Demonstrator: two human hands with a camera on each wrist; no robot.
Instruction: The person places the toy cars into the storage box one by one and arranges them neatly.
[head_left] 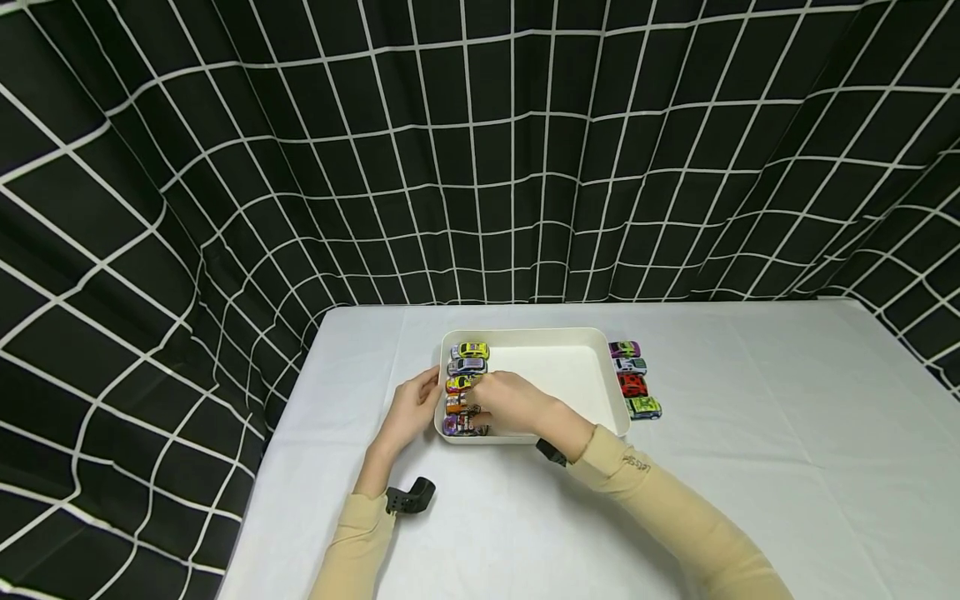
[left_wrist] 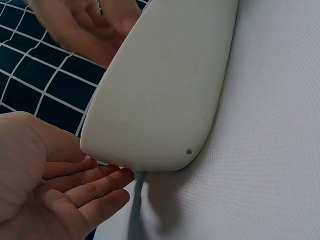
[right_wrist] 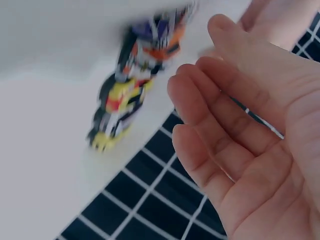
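Note:
A shallow white tray [head_left: 556,337] lies on the table, with several toy cars in a column along its left side. From the far end these are a yellow car [head_left: 472,349], a grey car [head_left: 468,367], a yellow-and-red car [head_left: 457,384], an orange car [head_left: 455,403] and a purple car [head_left: 454,426]. My right hand [head_left: 512,402] hovers over the near ones and partly hides them. In the right wrist view its fingers [right_wrist: 192,100] bend loosely, with nothing seen between them. My left hand [head_left: 411,410] touches the tray's left wall, its fingers [left_wrist: 102,182] relaxed.
Just outside the tray's right wall, a purple-and-green car [head_left: 625,349], a pale car [head_left: 631,366], a red car [head_left: 633,385] and a lime-green car [head_left: 644,407] stand in a column. The white tablecloth [head_left: 750,467] extends rightward. A black gridded curtain [head_left: 495,158] hangs behind.

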